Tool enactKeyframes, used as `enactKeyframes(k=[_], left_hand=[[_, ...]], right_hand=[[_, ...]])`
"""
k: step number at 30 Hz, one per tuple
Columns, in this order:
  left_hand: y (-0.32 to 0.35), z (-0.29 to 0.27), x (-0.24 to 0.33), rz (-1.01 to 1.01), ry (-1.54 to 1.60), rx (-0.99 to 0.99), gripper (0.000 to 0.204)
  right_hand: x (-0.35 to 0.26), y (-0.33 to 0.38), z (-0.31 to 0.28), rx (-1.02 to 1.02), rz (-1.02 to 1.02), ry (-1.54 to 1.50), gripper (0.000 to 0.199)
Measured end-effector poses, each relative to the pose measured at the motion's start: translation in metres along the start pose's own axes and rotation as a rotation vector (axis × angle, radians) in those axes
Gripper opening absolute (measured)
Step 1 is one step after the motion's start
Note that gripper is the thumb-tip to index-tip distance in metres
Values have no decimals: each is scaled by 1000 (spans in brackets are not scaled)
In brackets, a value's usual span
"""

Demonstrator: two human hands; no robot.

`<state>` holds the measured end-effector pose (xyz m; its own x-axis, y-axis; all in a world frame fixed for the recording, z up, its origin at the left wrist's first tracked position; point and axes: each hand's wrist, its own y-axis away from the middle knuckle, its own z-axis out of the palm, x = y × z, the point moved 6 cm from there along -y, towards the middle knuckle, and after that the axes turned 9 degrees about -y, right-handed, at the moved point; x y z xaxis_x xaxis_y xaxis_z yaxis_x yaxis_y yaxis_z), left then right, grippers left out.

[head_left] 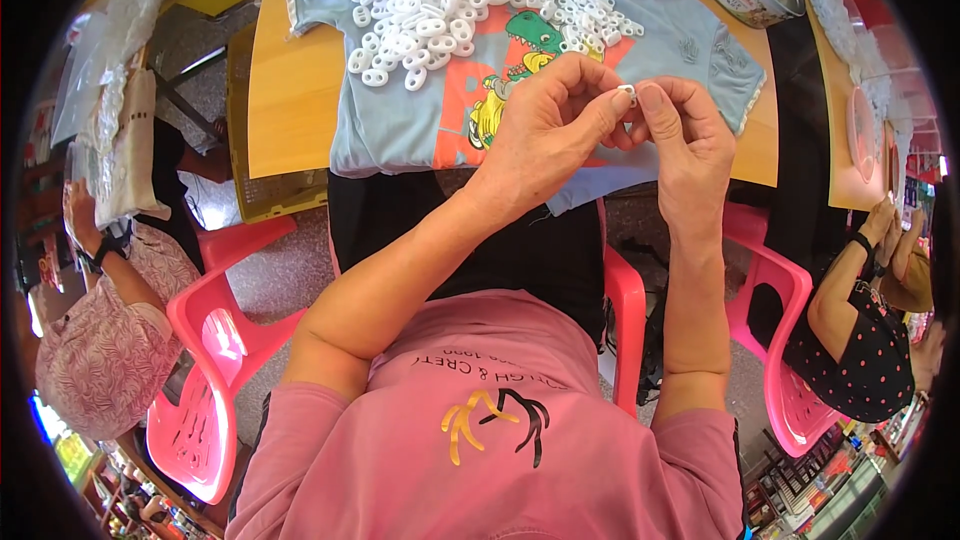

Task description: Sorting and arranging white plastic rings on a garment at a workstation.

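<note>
The wooden surface (290, 90) carries a light blue shirt (400, 130) spread flat as a work mat. A heap of small white plastic pieces (430, 5) lies on the shirt's far half. Both hands meet above the shirt's near edge. The left hand (550, 130) and the right hand (680, 135) each pinch one white piece (628, 92) between thumb and forefinger, both grips clenched on it. Judged step: fitting or pressing the piece by fingertip. The next move likely calls for firm, aligned pressure.
</note>
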<state>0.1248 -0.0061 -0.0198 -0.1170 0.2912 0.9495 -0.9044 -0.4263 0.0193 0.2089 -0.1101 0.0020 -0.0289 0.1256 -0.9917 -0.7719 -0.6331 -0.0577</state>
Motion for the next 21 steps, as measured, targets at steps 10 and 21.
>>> enactKeyframes(k=[10,21], left_hand=[[-1,-3,-1,-20,-5,55,12],[-2,-3,-2,15,63,18,14]], right_hand=[[4,-4,5,-33,-78,44,12],[14,-3,3,-40,61,-141,16]])
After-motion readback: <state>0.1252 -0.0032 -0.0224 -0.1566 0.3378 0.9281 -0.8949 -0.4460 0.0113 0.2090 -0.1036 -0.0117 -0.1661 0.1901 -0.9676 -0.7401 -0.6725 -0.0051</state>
